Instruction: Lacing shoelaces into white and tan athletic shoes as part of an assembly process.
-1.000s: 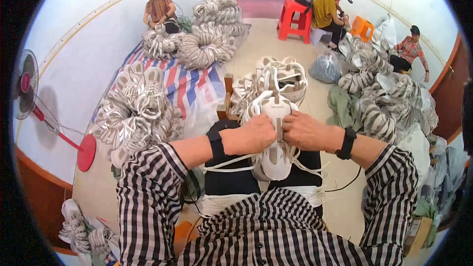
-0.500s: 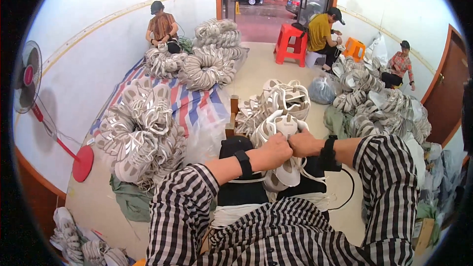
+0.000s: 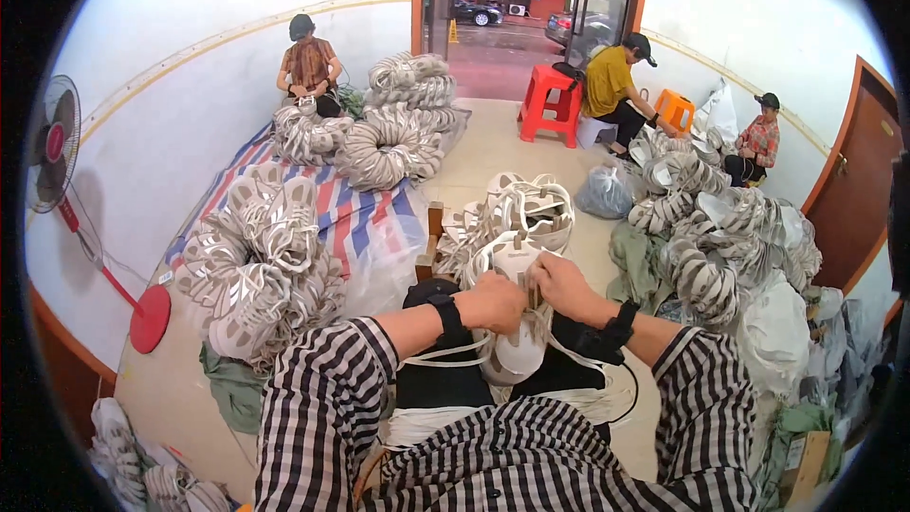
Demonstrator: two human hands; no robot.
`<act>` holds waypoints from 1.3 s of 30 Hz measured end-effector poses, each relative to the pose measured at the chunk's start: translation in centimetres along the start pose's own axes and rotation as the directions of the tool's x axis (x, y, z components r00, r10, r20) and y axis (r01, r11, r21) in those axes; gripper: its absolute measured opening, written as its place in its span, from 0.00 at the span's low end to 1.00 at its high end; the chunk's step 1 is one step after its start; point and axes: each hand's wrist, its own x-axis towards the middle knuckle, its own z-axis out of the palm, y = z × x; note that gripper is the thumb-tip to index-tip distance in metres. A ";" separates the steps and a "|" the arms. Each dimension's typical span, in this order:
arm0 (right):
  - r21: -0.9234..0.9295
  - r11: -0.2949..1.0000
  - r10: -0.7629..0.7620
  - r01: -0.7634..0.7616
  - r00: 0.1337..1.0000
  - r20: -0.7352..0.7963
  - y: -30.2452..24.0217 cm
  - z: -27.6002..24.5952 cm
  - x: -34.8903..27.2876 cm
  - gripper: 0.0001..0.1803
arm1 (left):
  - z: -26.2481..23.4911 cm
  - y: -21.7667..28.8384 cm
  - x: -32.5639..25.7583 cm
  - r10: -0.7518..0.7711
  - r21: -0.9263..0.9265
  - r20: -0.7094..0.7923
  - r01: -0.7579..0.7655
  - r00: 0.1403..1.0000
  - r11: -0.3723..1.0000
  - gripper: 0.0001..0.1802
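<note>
A pale beige and white sneaker [image 3: 518,360] rests on my dark-clad lap, its toe toward me and its tongue standing up at the far end. My left hand [image 3: 498,303] is closed at the left side of the lacing. On the right side, my right hand [image 3: 561,288] pinches close to the eyelets. White shoelaces [image 3: 445,358] run out beneath the left hand; the bit within each grip is mostly hidden by the fingers. Just beyond stand more sneakers [image 3: 536,204] of the same kind, with loose laces. A bundle of white laces [image 3: 427,425] lies across my lap.
Sneaker piles [image 3: 261,265] lie on my left, more [image 3: 701,256] on my right. A striped sheet [image 3: 365,237] covers floor at the left. A red-based fan [image 3: 149,318] stands by the wall. Three people work farther off, near a red stool [image 3: 550,104] and orange stool [image 3: 674,110].
My hands have drawn slightly apart, to either side of the lacing, and more of the sneaker's toe shows. The view has shifted. The person in yellow now reaches lower toward the shoes.
</note>
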 end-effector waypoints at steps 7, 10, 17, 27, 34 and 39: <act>0.321 0.943 -0.111 0.087 0.992 0.056 0.4 0.3 -0.9 0.09 | -0.3 0.3 0.7 -0.250 -0.019 0.149 0.256 0.957 0.966 0.14; 0.210 0.965 -0.164 0.158 0.986 0.012 0.6 0.5 -0.9 0.09 | 0.2 0.2 1.1 -0.364 -0.060 0.252 0.390 0.896 0.919 0.15; 0.199 0.953 -0.228 0.231 0.973 -0.036 0.7 0.7 -1.2 0.09 | 2.3 -2.0 1.9 -0.425 -0.221 0.175 0.456 0.888 0.862 0.15; 0.124 0.952 -0.268 0.278 0.959 -0.092 1.1 1.5 -1.3 0.09 | 3.7 -2.4 1.3 -0.424 -0.281 -0.011 0.404 0.906 0.870 0.10; 0.139 0.961 -0.227 0.241 0.967 -0.112 1.4 1.6 -0.4 0.10 | 3.2 -1.9 0.5 -0.531 -0.596 -0.273 0.292 0.802 0.748 0.14; 0.328 0.942 -0.071 0.073 0.997 -0.018 1.1 1.1 0.3 0.11 | 1.9 -2.0 1.3 -0.572 -0.931 -0.172 0.057 0.802 0.360 0.09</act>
